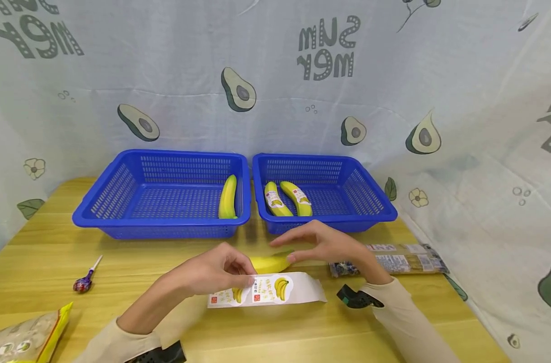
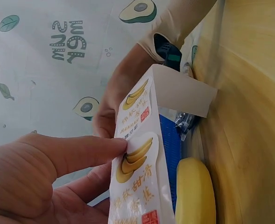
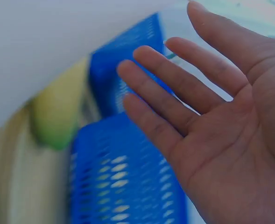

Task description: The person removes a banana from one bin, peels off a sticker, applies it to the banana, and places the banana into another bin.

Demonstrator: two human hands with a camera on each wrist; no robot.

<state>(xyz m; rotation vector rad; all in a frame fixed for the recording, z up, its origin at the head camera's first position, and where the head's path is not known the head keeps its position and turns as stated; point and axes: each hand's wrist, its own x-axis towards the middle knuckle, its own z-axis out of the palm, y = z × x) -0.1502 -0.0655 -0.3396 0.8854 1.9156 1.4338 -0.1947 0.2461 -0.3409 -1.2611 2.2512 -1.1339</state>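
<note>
My left hand [image 1: 213,272] pinches a white strip of banana stickers [image 1: 298,295] between thumb and fingers. In the left wrist view the thumb presses on the printed side of the strip [image 2: 139,182]. Behind the strip, partly covered by it, a yellow banana [image 1: 267,264] lies on the table. My right hand [image 1: 322,246] hovers at the banana's right end; touching or apart I cannot tell. The right wrist view shows that hand [image 3: 207,112] with its fingers spread and nothing in the palm, near the blurred banana [image 3: 58,114].
A blue basket [image 1: 166,222] at the back left holds one banana [image 1: 228,196]. The basket [image 1: 329,219] beside it holds two bananas with stickers [image 1: 275,201]. Packaged goods [image 1: 398,262] lie at the right. At the left are a lollipop [image 1: 83,282] and a yellow-edged bag [image 1: 25,338].
</note>
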